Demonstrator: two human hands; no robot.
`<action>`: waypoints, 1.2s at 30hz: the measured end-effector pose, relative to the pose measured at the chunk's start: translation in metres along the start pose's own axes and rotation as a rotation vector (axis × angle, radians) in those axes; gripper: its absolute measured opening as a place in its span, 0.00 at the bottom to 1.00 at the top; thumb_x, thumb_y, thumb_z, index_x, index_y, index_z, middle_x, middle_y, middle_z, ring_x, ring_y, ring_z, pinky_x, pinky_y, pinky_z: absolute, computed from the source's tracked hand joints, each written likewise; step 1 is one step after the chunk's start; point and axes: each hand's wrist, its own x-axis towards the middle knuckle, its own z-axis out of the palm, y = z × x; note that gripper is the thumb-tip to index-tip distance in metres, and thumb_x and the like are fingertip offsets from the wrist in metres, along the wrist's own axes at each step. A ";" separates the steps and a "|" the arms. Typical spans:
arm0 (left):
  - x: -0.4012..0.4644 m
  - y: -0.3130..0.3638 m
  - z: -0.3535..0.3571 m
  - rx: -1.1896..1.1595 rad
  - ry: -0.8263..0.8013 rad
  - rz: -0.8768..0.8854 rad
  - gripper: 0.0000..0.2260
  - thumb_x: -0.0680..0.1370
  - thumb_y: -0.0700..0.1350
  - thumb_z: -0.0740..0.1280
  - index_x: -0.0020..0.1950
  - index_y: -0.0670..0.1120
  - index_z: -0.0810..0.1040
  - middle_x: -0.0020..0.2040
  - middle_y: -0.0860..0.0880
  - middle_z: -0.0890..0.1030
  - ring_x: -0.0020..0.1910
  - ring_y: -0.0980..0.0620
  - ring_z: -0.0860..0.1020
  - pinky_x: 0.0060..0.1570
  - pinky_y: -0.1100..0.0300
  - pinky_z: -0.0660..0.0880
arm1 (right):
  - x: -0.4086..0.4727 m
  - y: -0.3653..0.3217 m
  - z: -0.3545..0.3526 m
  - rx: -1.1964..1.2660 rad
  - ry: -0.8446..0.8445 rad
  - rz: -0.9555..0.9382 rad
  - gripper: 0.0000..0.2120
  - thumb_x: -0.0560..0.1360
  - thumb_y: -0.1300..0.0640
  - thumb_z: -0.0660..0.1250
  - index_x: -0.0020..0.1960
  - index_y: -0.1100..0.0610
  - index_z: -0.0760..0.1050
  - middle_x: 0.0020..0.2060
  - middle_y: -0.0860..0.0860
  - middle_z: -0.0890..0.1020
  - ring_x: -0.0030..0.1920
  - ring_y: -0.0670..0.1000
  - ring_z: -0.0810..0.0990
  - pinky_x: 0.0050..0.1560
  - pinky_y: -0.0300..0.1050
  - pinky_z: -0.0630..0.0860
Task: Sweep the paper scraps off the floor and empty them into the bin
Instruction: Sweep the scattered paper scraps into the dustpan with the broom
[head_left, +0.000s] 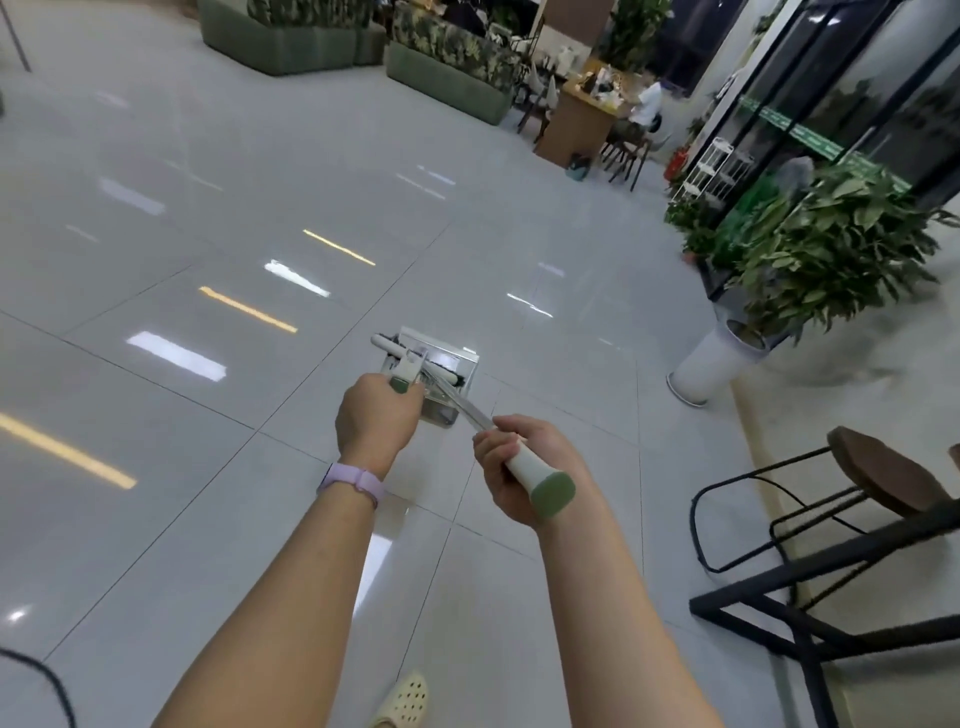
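Observation:
My left hand (375, 415) grips the green-tipped handle of a white dustpan (441, 382), which hangs low over the grey tiled floor ahead of me. My right hand (519, 467) is closed around the white broom handle (543, 486) with its green end cap pointing toward me. The metal shaft runs forward from that hand to the dark broom head (441, 371), which lies across the dustpan. No paper scraps can be made out; the pan's inside is blurred. No bin is recognisable in view.
A white pot (711, 364) with a leafy plant (831, 260) stands to the right. A black-framed table (831, 587) and brown stool (883, 478) are at the near right. Green planter benches (447, 83) and a person seated at a wooden desk (576, 119) lie far ahead. My foot in a cream clog (405, 699) shows below.

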 end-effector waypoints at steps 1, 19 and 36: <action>0.015 0.012 0.018 0.004 0.007 -0.007 0.18 0.77 0.53 0.69 0.30 0.46 0.74 0.30 0.48 0.77 0.30 0.47 0.74 0.29 0.61 0.63 | 0.007 -0.029 0.005 0.008 0.006 -0.002 0.06 0.71 0.66 0.63 0.46 0.62 0.68 0.29 0.50 0.69 0.20 0.46 0.69 0.20 0.33 0.71; 0.342 0.175 0.238 -0.052 0.111 -0.020 0.18 0.76 0.55 0.71 0.31 0.45 0.77 0.29 0.48 0.78 0.31 0.46 0.76 0.30 0.61 0.64 | 0.213 -0.399 0.110 -0.064 -0.028 0.012 0.03 0.73 0.66 0.63 0.46 0.62 0.70 0.31 0.51 0.69 0.21 0.46 0.70 0.20 0.34 0.72; 0.732 0.347 0.444 -0.004 0.078 0.048 0.24 0.76 0.55 0.71 0.27 0.44 0.69 0.24 0.49 0.71 0.27 0.45 0.69 0.28 0.60 0.61 | 0.453 -0.775 0.256 -0.008 -0.062 -0.031 0.04 0.72 0.64 0.64 0.41 0.61 0.69 0.27 0.51 0.69 0.19 0.46 0.70 0.18 0.34 0.71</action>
